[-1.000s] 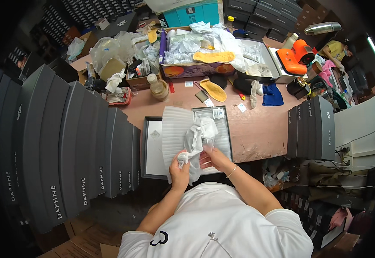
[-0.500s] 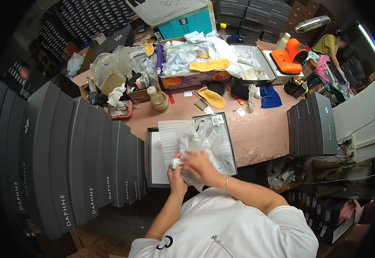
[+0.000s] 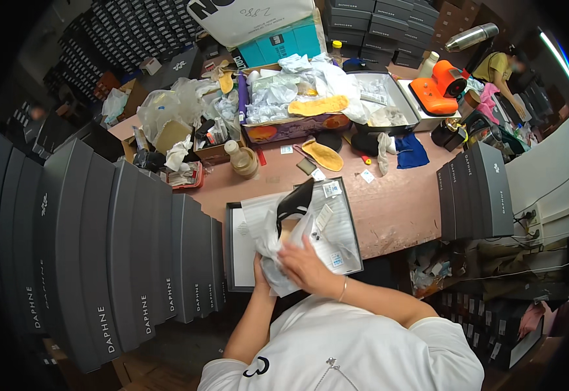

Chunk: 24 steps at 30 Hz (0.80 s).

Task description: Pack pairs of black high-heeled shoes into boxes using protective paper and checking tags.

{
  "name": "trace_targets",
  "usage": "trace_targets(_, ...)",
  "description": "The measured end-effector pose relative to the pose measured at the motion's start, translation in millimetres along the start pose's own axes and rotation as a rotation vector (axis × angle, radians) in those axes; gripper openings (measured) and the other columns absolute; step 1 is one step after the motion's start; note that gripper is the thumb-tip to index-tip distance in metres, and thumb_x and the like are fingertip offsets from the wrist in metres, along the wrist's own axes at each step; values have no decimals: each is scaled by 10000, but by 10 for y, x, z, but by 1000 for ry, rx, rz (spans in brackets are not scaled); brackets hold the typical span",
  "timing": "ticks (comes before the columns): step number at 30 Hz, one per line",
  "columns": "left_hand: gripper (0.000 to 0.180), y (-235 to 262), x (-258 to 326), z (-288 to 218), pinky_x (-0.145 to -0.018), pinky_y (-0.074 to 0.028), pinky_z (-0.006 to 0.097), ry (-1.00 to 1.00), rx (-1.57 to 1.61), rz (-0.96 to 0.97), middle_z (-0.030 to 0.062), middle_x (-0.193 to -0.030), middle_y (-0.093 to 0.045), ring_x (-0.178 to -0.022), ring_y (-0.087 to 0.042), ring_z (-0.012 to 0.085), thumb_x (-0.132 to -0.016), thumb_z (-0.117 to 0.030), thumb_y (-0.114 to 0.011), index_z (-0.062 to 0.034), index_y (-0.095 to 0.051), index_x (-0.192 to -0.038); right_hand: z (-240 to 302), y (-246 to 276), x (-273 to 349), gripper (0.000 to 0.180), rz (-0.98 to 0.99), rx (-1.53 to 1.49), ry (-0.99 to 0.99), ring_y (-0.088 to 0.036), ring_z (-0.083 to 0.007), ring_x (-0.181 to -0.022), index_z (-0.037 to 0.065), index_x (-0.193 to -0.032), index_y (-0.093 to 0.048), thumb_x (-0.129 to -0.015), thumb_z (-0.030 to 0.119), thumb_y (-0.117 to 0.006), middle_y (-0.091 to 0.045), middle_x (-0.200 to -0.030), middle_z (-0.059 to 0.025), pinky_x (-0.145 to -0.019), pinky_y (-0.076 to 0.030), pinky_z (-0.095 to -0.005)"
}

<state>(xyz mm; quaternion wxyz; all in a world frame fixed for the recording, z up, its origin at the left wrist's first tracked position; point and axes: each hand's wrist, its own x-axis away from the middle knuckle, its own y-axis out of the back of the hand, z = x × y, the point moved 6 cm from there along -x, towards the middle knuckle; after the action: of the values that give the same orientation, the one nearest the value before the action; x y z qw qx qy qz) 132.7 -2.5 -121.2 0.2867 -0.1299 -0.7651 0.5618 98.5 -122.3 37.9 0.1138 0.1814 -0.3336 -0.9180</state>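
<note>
A black shoe [image 3: 295, 201] with a pale tan inside shows its upper part out of a translucent plastic bag [image 3: 272, 264], above an open shoe box. My left hand [image 3: 261, 272] grips the bag and shoe from the left side, its fingers mostly hidden behind the plastic. On the other side, my right hand [image 3: 310, 267] is closed over the bag with the fingers pressed on it. The grey shoe box [image 3: 230, 244] has a white inside, and white wrapping sheet lies across it. A white tag [image 3: 324, 217] rests on the wrapping at the right.
Stacks of dark shoe boxes [image 3: 137, 241] rise at my left, with another stack [image 3: 473, 189] at the table's right. Behind are a purple carton [image 3: 297, 132] heaped with crumpled paper, a glue bottle [image 3: 240, 156], a yellow insole [image 3: 323, 155] and an orange device [image 3: 435, 94]. Another person works at far right.
The black shoe has come into view out of the bag, which now sits lower around it. My right hand has moved slightly down and right.
</note>
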Motion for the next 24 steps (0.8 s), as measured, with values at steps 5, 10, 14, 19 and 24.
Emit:
trace_targets(5,581,-409,166,-157,-949,-480,433,89,-223,-324,156,-1245,-564,-1111,-572,308,-935,-472,-362,-46,-471,-1315,126,777,69,393,91,18,-156,-508,-370,-1158,35,-1167,-545,-808,145,-663,-536,-1215,-171,-936,-439,-463)
trace_targets(10,561,-850,112,-263,-947,-481,430,250,-331,-156,159,-1241,-560,-1110,-569,312,-967,-480,-367,-52,-471,-1314,-235,1124,-296,573,403,311,-98,-634,-361,-841,23,-1165,-515,-714,278,-761,-634,-931,-184,-727,-503,-398)
trace_targets(14,504,-105,90,-955,-917,-495,438,-151,-440,-411,149,-1235,-560,-1102,-576,298,-983,-452,-365,-54,-512,-1256,-639,1163,-24,508,216,9,-232,-619,-399,-864,-16,-1119,-536,-784,317,-723,-644,-936,-215,-738,-496,-414)
trace_targets(19,440,-1371,573,-1309,-727,-477,311,-915,-730,-671,61,-880,-541,-729,-531,178,-971,-424,-398,-28,-566,-1061,-1490,1356,678,469,-339,-161,-707,-652,-265,-706,-58,-1137,-532,-854,287,-676,-649,-787,-188,-621,-493,-342)
trace_targets(24,396,-695,-278,-560,-862,-431,411,-583,-2305,-137,191,-984,-610,-956,-575,363,-858,-347,-615,2,-618,-1045,-1412,1327,597,432,-349,-548,-763,-477,-57,-515,-37,-1154,-540,-870,262,-668,-547,-666,-1,-457,-375,-219)
